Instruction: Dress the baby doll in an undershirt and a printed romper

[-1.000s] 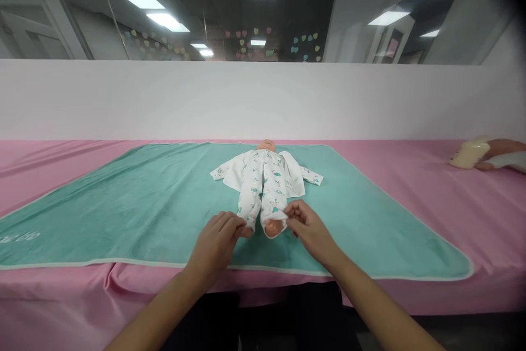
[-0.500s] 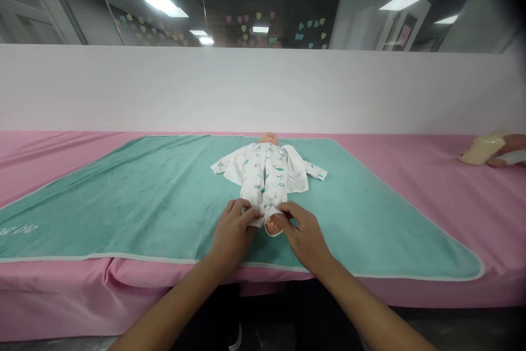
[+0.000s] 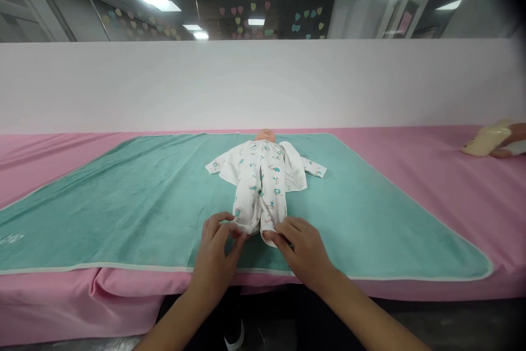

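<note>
A baby doll [image 3: 265, 135] lies on its back on a teal blanket [image 3: 123, 203], feet toward me. It wears white printed trousers [image 3: 261, 192] and an open white top [image 3: 296, 167]. My left hand [image 3: 216, 255] pinches the hem of the left trouser leg. My right hand [image 3: 302, 252] pinches the hem of the right trouser leg, which covers the doll's foot. Both hands are closed on the cloth at the blanket's near side.
The blanket lies on a long surface under a pink sheet [image 3: 452, 176]. A white partition wall [image 3: 263, 85] runs behind it. At the far right lie a cream object [image 3: 487, 143] and part of another doll. The blanket's near edge hangs close to the table's front.
The trouser hems have been drawn down toward me; the doll's bare foot, visible before, is now covered. Both hands shifted slightly nearer to me.
</note>
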`<state>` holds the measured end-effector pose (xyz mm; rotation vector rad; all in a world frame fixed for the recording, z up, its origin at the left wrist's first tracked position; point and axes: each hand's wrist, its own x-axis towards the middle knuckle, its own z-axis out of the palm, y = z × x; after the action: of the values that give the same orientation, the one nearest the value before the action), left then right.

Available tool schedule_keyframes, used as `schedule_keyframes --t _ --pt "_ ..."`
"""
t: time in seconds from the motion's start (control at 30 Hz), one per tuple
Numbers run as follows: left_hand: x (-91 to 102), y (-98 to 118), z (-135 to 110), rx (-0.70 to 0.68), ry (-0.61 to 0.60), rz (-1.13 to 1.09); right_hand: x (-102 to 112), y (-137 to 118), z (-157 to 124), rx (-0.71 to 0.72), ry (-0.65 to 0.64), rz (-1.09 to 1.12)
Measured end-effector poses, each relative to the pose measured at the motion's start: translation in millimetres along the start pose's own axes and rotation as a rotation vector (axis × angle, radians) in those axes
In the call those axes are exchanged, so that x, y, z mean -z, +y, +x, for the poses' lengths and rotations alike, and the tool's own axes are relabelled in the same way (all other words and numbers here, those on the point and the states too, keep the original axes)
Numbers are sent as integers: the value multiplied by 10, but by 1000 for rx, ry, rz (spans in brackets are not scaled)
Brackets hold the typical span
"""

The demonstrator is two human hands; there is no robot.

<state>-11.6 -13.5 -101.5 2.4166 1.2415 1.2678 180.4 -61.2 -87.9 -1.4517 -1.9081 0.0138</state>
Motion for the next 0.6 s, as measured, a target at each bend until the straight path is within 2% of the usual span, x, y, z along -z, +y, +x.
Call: schedule_keyframes --t 0.1,0.27,0.4,0.47,0.53,0.6 --pt "-14 81 -32 -54 -72 122 12 19 -77 57 22 0" --pt "-134 239 -6 -73 -141 240 86 76 -150 8 19 82" --pt "-228 278 38 -84 -163 213 147 107 -154 -49 -113 253" --pt "-229 275 53 -101 -152 183 155 170 -126 -97 -133 308" --pt "-193 275 57 -93 -144 118 134 302 -62 -140 -121 278" --pt "-134 293 54 -42 -119 38 81 496 44 -147 -95 157"
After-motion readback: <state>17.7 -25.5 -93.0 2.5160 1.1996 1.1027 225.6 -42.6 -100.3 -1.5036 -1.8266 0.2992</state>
